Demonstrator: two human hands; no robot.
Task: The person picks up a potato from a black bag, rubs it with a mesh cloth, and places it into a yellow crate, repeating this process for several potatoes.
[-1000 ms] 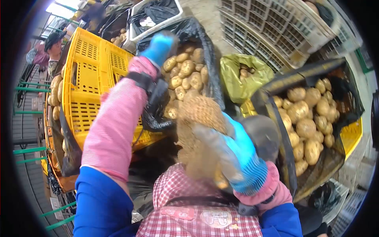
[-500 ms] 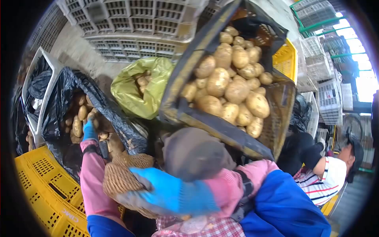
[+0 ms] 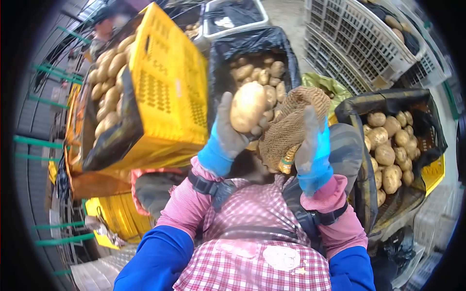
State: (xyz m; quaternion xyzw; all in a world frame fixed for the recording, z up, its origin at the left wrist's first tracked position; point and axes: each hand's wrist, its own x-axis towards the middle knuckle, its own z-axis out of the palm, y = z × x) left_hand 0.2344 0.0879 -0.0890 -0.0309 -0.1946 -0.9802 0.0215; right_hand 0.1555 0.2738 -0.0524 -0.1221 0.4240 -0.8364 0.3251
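Note:
My left hand (image 3: pixel 226 138), in a grey and blue glove, is closed around a large pale potato (image 3: pixel 248 107) and holds it up before me. My right hand (image 3: pixel 309 154), gloved alike, is at the right side of a brown knitted cloth (image 3: pixel 287 119) and grips it, with most of its fingers hidden. An orange patterned edge shows at the cloth's lower end. Just beyond the potato, smaller potatoes (image 3: pixel 262 76) lie in a container lined with black plastic (image 3: pixel 223 48).
A yellow crate (image 3: pixel 167 92) of potatoes stands tilted at left. At right is a dark-lined crate (image 3: pixel 366 194) of potatoes. Behind are a green-yellow bag (image 3: pixel 335 82), stacked white crates (image 3: pixel 359 46) and a white tub (image 3: pixel 264 19). Another person (image 3: pixel 103 29) is at far left.
My left hand has come up out of the black-lined container with a potato. My right hand and the cloth are now upright beside it. The view has swung left.

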